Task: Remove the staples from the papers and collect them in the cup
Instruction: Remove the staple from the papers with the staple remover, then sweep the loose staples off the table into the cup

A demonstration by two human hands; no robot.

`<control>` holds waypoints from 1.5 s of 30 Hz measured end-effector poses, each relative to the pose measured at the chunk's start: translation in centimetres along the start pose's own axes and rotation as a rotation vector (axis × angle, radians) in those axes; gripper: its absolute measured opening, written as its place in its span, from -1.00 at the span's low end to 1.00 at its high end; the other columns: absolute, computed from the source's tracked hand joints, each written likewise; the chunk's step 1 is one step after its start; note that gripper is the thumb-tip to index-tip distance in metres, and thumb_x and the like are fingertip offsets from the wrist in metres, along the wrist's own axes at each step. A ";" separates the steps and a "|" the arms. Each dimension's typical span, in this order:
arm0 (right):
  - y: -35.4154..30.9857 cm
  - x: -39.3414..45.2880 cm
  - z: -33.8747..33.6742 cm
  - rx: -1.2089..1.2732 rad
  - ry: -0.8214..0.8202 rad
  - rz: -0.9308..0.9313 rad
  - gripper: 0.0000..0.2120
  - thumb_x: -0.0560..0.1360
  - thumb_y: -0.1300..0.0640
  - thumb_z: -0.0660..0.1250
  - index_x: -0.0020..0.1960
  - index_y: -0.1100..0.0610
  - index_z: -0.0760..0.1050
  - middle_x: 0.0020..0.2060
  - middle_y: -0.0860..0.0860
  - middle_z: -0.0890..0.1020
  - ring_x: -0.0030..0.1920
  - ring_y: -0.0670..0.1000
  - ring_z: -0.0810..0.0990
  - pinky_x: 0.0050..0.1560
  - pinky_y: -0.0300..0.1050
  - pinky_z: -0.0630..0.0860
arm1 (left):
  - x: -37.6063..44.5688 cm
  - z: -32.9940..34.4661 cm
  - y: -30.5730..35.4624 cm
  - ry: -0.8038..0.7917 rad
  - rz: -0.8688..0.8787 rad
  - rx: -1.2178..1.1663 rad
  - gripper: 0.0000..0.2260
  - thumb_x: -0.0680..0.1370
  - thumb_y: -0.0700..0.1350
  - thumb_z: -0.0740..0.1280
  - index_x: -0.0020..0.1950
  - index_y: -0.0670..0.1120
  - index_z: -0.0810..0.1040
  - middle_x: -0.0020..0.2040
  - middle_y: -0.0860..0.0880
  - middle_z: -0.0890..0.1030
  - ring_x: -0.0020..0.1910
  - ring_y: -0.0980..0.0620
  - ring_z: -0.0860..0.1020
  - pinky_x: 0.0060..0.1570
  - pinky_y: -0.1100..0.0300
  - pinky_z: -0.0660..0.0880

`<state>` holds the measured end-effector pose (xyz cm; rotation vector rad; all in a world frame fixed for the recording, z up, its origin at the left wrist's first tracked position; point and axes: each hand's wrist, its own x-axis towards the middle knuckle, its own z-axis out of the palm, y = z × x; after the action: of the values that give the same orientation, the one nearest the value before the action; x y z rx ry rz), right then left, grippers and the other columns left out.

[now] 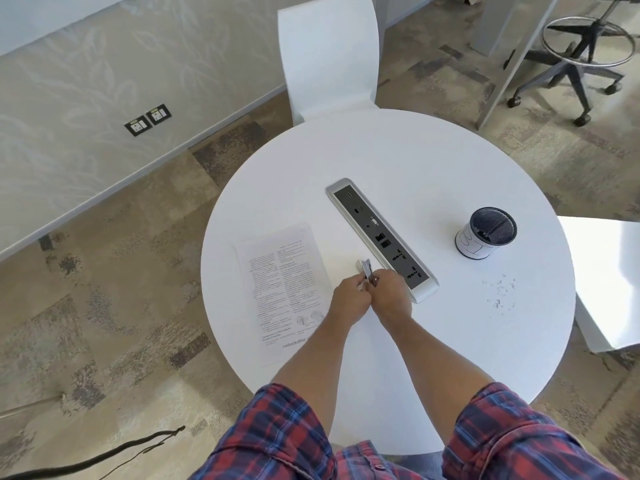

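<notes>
The left hand and right hand meet over the top corner of the papers and hide it, so no staple can be seen there. The small metal tool between the fingers is mostly covered; its shape is unclear. The loose staples are too small to count. The print on the papers is unreadable. The inside of the cup is dark.

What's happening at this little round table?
A person in a plaid shirt is pulling staples out of papers. Both hands meet at the printed sheets' right edge: the left hand and right hand grip a small metal staple remover there. The papers lie left of the table's power strip. Loose staples lie scattered on the table, not yet in the cup.
</notes>
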<state>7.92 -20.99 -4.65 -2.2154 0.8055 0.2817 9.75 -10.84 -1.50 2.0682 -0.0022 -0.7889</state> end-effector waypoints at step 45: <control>8.3 -1.3 -11.2 0.261 0.471 -0.002 -0.87 0.60 0.05 0.38 0.04 0.07 0.66 -0.02 -0.06 0.67 -0.07 -0.02 0.65 -0.01 -0.01 0.59 | -0.4 7.9 7.1 0.191 0.333 0.147 -0.73 0.51 0.01 0.50 0.17 -0.02 0.61 0.09 0.06 0.65 0.04 0.03 0.62 0.08 0.05 0.59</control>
<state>1.21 -32.76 -1.12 -2.0539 1.0216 -0.3453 7.24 -20.92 0.90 2.1974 -0.2996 -0.3959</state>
